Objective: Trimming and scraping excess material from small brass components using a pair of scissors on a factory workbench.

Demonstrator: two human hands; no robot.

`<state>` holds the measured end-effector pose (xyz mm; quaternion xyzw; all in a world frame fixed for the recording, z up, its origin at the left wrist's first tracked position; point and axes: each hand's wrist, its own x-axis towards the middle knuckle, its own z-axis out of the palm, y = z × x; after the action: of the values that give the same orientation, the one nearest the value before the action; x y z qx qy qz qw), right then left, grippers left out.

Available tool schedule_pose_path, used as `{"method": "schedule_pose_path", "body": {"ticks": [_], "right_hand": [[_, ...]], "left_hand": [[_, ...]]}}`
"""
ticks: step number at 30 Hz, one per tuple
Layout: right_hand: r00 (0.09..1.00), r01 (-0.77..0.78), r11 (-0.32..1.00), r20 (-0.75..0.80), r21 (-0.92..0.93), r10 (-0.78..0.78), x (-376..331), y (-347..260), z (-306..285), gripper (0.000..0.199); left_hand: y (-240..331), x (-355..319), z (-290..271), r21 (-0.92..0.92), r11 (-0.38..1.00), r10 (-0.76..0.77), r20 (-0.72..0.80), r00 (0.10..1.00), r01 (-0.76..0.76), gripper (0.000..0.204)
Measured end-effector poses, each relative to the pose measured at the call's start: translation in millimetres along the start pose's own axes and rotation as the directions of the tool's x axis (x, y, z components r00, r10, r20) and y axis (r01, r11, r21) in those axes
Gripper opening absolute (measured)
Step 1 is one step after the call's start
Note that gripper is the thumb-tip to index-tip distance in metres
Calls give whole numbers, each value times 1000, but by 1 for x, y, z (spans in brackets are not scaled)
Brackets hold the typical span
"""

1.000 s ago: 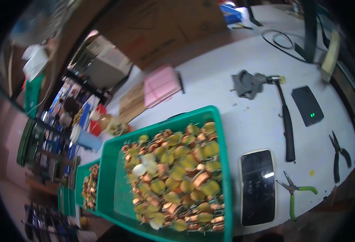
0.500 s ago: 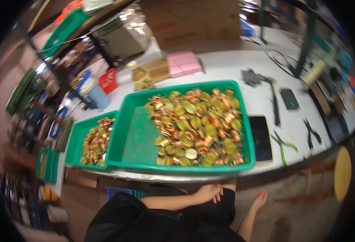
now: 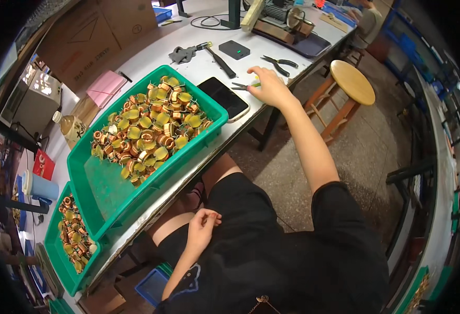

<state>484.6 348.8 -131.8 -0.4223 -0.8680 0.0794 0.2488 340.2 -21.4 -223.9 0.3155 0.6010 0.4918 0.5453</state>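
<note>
My right hand reaches over the right part of the white table, thumb and forefinger apart. Beneath it lie small pliers, their jaws showing and their handles mostly covered by the hand. Loosely curled above my lap, my left hand shows nothing between its fingers. A large green tray holds many copper-wound ring coils with yellow pieces on them, heaped toward its far side. A smaller green tray at the left holds more such coils.
Between the large tray and my right hand lies a dark phone. Farther back are a hammer, a black box and dark-handled pliers. A round wooden stool stands right of the table; another person sits far off.
The view has swung to the right. My right hand has risen from beside my lap to the pliers on the table. My left hand stays near my lap, its fingers now more curled.
</note>
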Motion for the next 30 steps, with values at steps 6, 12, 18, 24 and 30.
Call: {"method": "schedule_pose_path", "body": {"ticks": [6, 12, 18, 24, 30], "right_hand": [[993, 61, 993, 107, -102, -50, -3, 16, 35, 41], [955, 233, 964, -158, -130, -252, -19, 29, 49, 31], [922, 60, 352, -187, 934, 340, -56, -12, 3, 29], [995, -39, -894, 95, 447, 5, -162, -32, -4, 38], [705, -327, -861, 707, 390, 52, -334, 72, 141, 36]], "left_hand": [[-14, -43, -19, -37, 997, 56, -131, 990, -61, 16], [-32, -61, -31, -78, 996, 26, -209, 978, -43, 17], [-36, -53, -42, -8, 996, 90, -165, 982, -92, 14], [-39, -41, -34, 119, 987, 120, -76, 990, -111, 13], [-21, -2, -12, 162, 983, 36, 301, 953, -88, 17]]}}
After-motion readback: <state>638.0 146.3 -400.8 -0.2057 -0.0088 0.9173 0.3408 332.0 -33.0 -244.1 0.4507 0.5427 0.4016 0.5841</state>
